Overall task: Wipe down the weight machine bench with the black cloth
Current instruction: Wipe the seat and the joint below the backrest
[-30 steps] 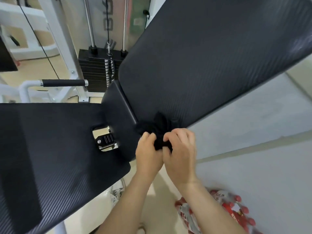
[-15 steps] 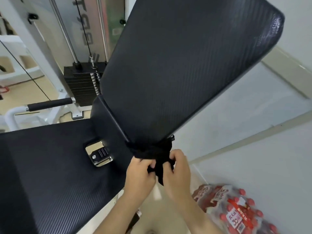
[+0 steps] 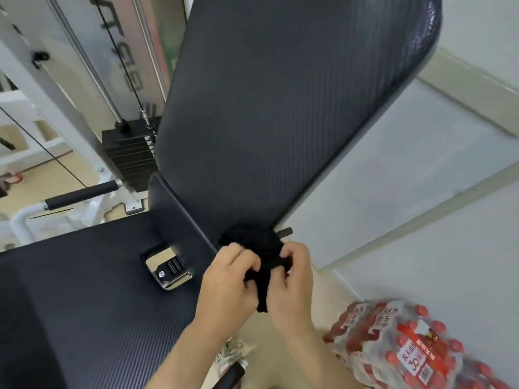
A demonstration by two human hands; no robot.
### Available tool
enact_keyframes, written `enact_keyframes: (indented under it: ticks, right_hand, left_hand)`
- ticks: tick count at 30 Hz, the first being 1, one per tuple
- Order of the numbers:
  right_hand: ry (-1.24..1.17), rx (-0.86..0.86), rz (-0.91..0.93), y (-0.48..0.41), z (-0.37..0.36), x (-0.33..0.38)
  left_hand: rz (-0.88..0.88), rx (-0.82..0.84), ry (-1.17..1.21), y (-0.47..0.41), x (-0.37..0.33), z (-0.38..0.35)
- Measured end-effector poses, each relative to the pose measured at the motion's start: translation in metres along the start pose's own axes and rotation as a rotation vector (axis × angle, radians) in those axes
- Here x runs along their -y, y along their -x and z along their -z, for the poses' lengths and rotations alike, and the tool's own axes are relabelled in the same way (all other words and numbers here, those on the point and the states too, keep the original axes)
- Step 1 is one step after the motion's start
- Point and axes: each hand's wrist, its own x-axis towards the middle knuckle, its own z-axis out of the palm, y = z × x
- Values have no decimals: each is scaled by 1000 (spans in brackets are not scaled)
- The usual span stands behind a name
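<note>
The black cloth (image 3: 259,249) is bunched between both hands at the lower right corner of the bench's black backrest pad (image 3: 286,108). My left hand (image 3: 227,279) grips its left side and my right hand (image 3: 295,276) grips its right side, with a strip of cloth hanging down between them. The backrest rises tilted toward the upper right. The black seat pad (image 3: 84,290) lies flat to the left. A chrome hinge bracket (image 3: 167,266) shows in the gap between the two pads.
A black weight stack (image 3: 129,155) with guide rods and cable stands behind the bench. A padded handle (image 3: 81,195) sticks out at the left. A shrink-wrapped pack of red-capped bottles (image 3: 407,349) lies on the floor at the right, by the white wall.
The view has shifted, so the backrest's top end now shows. Both hands stayed on the cloth at the backrest's lower corner and re-gathered it, with a strip now hanging between them.
</note>
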Motion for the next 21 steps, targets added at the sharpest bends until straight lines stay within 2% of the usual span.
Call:
enact_keyframes:
  ticks: [2, 4, 8, 9, 11, 13, 15, 17, 19, 21]
  right_hand:
    - [-114, -163, 112, -17, 4, 24]
    - [-205, -249, 183, -36, 7, 43]
    - [-387, -187, 49, -36, -14, 29]
    - [-470, -160, -18, -33, -20, 19]
    - [-635, -73, -276, -28, -33, -2]
    - [-694, 64, -604, -20, -43, -15]
    - [-691, 173, -785, -9, -47, -20]
    - [-683, 139, -733, -5, -37, -17]
    - [-694, -13, -482, -11, -21, -7]
    - [-589, -138, -310, -21, -17, -2]
  left_hand:
    - [-109, -113, 39, -27, -26, 15]
    - [-134, -144, 56, -50, -39, 18]
    - [-43, -150, 81, -50, -26, 2]
    - [-43, -171, 69, -46, -22, -2]
    - [-65, -165, 9, -36, -12, -10]
    - [-65, -114, -85, -24, 1, -15]
    - [-1, -35, -113, -11, 10, -15]
    - [35, -10, -78, -3, 8, -8]
    - [27, -97, -22, -4, -1, 0]
    - [77, -204, 23, -11, -7, 0]
